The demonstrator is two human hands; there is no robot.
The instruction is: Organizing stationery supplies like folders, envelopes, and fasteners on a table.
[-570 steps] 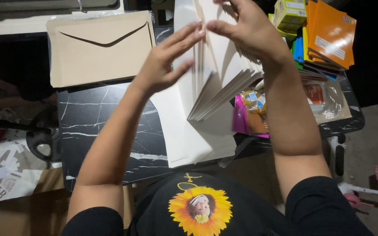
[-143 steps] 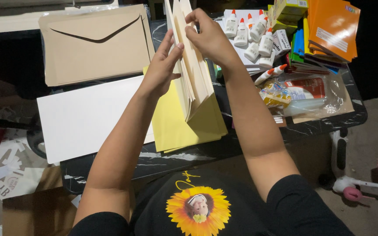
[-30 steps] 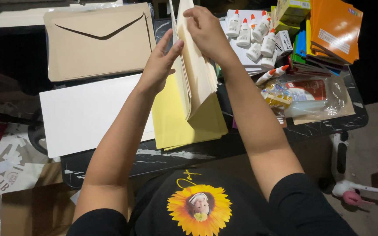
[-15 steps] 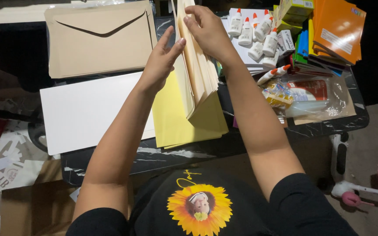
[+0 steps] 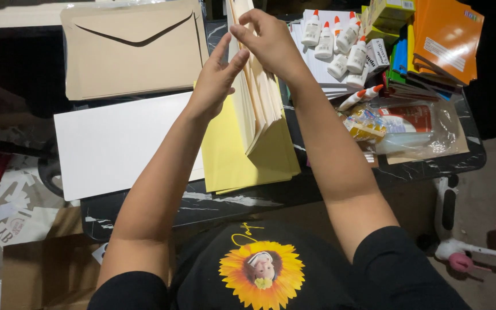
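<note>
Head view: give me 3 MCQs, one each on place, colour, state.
1. Where does the white sheet lie?
A. left of the yellow sheets
B. on the envelope
C. under the glue bottles

2. What colour are the glue bottle caps?
A. blue
B. orange
C. black

3. How is the paper stack held?
A. flat on the table
B. rolled up
C. upright, fanned between both hands

Key: 1 A, the white sheet lies on the table beside the yellow sheets, on their left. 2 B, the glue bottles have orange tips. 3 C, the left hand and right hand hold the paper stack on edge with its leaves spread.
</note>
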